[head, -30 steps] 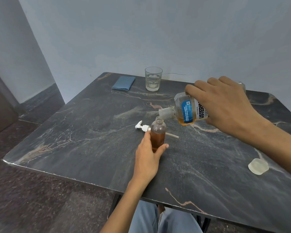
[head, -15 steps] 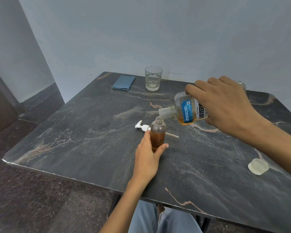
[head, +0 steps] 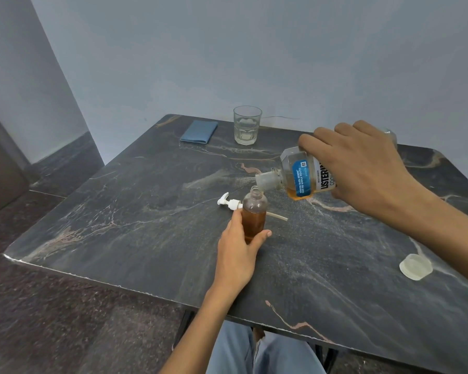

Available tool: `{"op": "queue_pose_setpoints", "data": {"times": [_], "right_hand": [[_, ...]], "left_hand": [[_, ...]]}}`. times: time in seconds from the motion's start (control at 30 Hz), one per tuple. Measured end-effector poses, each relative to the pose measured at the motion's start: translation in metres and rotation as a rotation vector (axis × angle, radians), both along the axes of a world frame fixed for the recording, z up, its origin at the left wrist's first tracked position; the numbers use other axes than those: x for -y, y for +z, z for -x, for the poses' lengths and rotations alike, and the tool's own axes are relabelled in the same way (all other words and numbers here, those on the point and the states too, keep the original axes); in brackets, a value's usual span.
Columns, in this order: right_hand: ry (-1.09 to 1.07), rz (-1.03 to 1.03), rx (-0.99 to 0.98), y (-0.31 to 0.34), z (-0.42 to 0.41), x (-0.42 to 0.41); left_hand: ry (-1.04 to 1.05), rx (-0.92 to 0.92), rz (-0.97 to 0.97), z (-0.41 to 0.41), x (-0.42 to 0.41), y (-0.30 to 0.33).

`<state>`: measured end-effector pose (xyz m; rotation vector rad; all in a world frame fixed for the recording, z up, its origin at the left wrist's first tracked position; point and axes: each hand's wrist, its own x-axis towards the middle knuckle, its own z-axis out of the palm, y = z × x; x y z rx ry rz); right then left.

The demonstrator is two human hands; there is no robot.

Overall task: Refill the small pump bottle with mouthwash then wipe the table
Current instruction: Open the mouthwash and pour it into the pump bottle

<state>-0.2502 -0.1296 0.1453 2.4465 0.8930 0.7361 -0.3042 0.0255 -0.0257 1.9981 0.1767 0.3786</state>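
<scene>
On the dark table [head: 135, 217], the left hand [head: 237, 252] grips the little bottle [head: 254, 211] (brown liquid inside); the right hand [head: 362, 168] holds the tipped mouthwash bottle [head: 300, 176].

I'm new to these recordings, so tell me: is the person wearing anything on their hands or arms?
Nothing shows. The left hand and right hand are bare, with no gloves, rings, watch or markings visible. Both forearms are bare too; no sleeve reaches into view.
</scene>
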Motion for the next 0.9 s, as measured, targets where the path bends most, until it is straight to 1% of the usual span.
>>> {"op": "queue_pose_setpoints", "data": {"times": [0.43, 0.9], "right_hand": [[-0.008, 0.015, -0.01, 0.0009, 0.0016, -0.0009], [-0.015, -0.027, 0.001, -0.0015, 0.001, 0.0001]], "left_hand": [[-0.007, -0.017, 0.02, 0.0004, 0.0002, 0.0014], [-0.013, 0.002, 0.023, 0.0009, 0.0002, 0.0022]]}}
